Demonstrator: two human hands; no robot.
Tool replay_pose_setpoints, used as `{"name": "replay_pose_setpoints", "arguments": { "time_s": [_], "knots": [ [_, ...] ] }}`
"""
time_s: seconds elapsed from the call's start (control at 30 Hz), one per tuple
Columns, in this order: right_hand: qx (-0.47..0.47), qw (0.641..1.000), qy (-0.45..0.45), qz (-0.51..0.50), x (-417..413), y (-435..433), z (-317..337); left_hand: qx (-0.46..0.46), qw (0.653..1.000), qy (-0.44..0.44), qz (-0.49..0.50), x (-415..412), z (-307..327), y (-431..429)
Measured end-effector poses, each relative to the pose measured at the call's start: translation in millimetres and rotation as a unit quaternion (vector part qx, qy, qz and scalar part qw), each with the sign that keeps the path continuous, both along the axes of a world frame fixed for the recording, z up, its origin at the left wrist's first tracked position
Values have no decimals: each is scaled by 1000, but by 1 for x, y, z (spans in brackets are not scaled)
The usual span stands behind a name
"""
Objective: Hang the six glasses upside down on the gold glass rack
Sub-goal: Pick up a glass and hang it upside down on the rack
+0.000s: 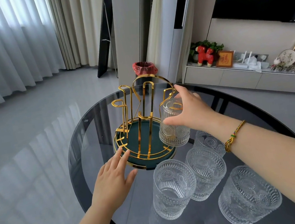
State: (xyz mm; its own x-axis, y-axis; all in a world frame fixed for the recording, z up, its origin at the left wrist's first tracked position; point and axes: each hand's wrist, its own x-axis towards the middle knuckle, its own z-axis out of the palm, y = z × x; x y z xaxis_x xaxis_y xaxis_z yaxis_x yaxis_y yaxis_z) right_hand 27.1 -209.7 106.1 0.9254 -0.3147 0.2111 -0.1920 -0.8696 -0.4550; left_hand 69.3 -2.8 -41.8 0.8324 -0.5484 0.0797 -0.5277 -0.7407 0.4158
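Head view looks down on a round dark glass table (93, 138) with the gold glass rack (144, 120) standing on it, and every place below is told from that rack. Its gold wire pegs rise from a ringed base that holds a dark green tray (147, 142). The right hand (190, 109) is at the rack's right side, fingers and thumb wrapped around an upside-down glass (173, 123), which it grasps by the upper half; the glass sits tilted over one of the right-hand pegs, its open mouth low by the base ring, and a gold loop shows through its wall. Whether the glass already rests on the peg cannot be told. A braided bracelet (234, 135) circles the right wrist. The left hand (114, 181) lies at the near left of the rack, open and flat, holding nothing, with its fingertips (124, 153) touching the base ring. Four more patterned glasses stand upright on the table, near and to the right of the rack: one glass just behind the wrist (208, 143), the middle glass (207, 171) in front of it, the nearest-left glass (172, 186) close to the tray's near edge, and the far-right glass (249, 194) further off towards the table rim. All other pegs on the rack stand bare. Beyond the rack, on the floor, is a bin with a red liner (144, 68)
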Motion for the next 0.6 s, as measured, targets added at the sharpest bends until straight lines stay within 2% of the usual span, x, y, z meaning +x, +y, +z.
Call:
{"name": "replay_pose_setpoints", "arguments": {
  "time_s": [0.23,0.4,0.6],
  "knots": [
    [12,1000,8,-3,-10,-1,1,-2,1000,1,-1,1,-1,0],
    [60,997,-42,-16,-47,-6,3,-13,1000,-6,-4,-3,3,2],
    [90,985,-136,-50,-128,-7,-15,-5,1000,-13,-9,-15,8,4]
  ]
}}
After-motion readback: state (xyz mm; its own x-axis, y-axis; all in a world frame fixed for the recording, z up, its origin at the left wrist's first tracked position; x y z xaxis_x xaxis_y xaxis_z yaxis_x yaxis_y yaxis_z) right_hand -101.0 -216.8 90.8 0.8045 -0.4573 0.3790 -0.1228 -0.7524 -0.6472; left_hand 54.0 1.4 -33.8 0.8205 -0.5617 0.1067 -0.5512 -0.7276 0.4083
